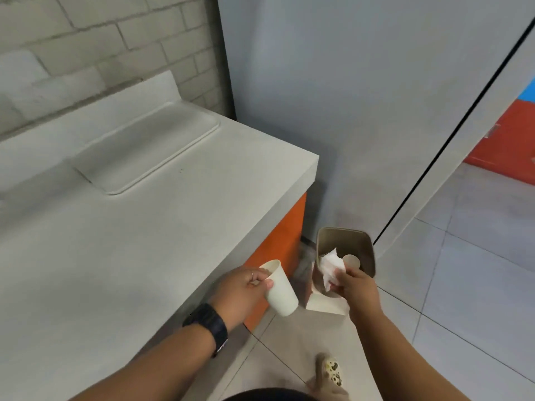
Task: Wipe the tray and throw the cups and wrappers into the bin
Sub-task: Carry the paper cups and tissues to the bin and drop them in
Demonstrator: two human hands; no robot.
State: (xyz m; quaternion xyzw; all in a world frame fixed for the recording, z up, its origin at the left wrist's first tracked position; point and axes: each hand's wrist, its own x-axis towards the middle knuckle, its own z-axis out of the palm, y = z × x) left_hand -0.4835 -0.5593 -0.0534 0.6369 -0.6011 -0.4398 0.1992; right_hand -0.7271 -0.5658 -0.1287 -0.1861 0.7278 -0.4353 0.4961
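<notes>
Low in the frame, just right of centre, the bin (344, 253) stands on the floor with a cup (351, 261) already inside. My right hand (354, 285) hangs over its mouth, its grip pinching a crumpled wrapper (331, 269). My left hand (243, 287) grasps a white paper cup (279, 289) beside the tabletop (144, 241) edge. The tray (144, 151) lies bare at upper left. I judge disposal is underway; next, release the wrapper, then carry the cup across.

You are viewing the tray (139, 157) lying on the counter (144, 256) at upper left; the bin (344, 256) is standing on the floor (463, 285) at lower centre, right of the counter.
</notes>
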